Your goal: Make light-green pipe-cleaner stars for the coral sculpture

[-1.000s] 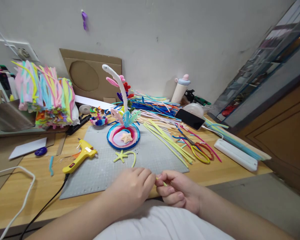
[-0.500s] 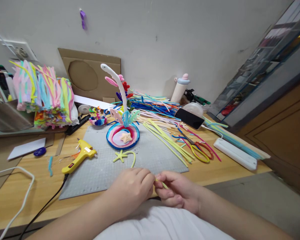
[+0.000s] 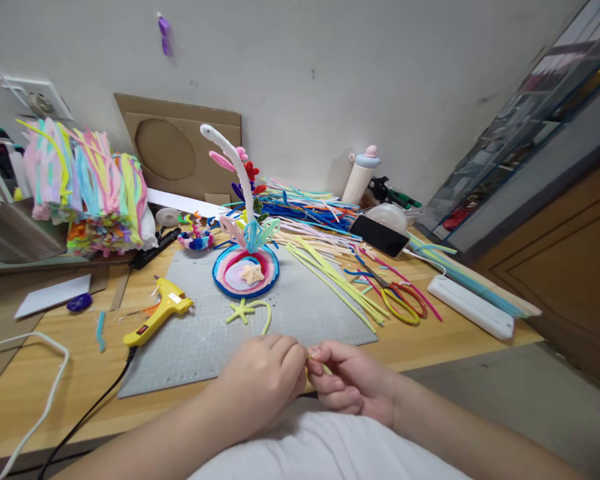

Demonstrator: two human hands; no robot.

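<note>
My left hand (image 3: 267, 373) is closed around a yellow-green pipe cleaner (image 3: 266, 320), whose far end is bent into a star shape (image 3: 240, 311) resting on the grey cutting mat (image 3: 190, 360). Close beside it, my right hand (image 3: 347, 380) pinches the pipe cleaner's other end between thumb and fingers. The stretch inside my left fist is hidden. Beyond the star stands a round pipe-cleaner base (image 3: 223, 288) in blue and pink, with a beige starfish (image 3: 253, 274) on it and a tall white stem (image 3: 240, 170) rising at the back.
A yellow glue gun (image 3: 163, 313) with a black cord lies on the left. Scissors (image 3: 400, 303), loose yellow-green pipe cleaners (image 3: 340, 280), a phone (image 3: 379, 235) and a white power strip (image 3: 470, 307) lie on the right. Bundled pipe cleaners (image 3: 87, 187) stand at the back left.
My right fingers have shifted slightly left along the pipe cleaner, and less of it shows between them. Everything on the table stays where it was.
</note>
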